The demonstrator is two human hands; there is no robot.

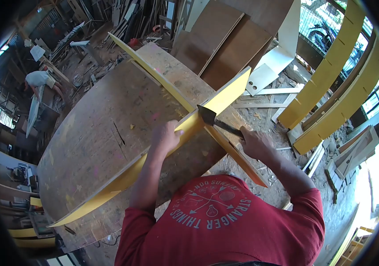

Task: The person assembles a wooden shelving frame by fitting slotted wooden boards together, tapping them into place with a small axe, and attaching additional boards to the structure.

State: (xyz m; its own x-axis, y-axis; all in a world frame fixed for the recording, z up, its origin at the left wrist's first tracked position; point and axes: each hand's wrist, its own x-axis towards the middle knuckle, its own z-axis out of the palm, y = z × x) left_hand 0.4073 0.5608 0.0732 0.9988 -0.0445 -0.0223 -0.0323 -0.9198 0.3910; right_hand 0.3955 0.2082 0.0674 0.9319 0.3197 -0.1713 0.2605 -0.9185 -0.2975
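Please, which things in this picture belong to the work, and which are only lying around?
Seemingly in the job:
held yellow board
dark-bladed tool
crossing yellow strip
worktable

Seemingly just lying about:
leaning brown panels
white piece with two holes
wood scraps at right

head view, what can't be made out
All in the head view:
Tool handle: part hidden by the right hand.
Left hand: fingers mostly hidden by the hand itself.
Far person: hands too small.
A leaning yellow board: top cut off by upper edge.
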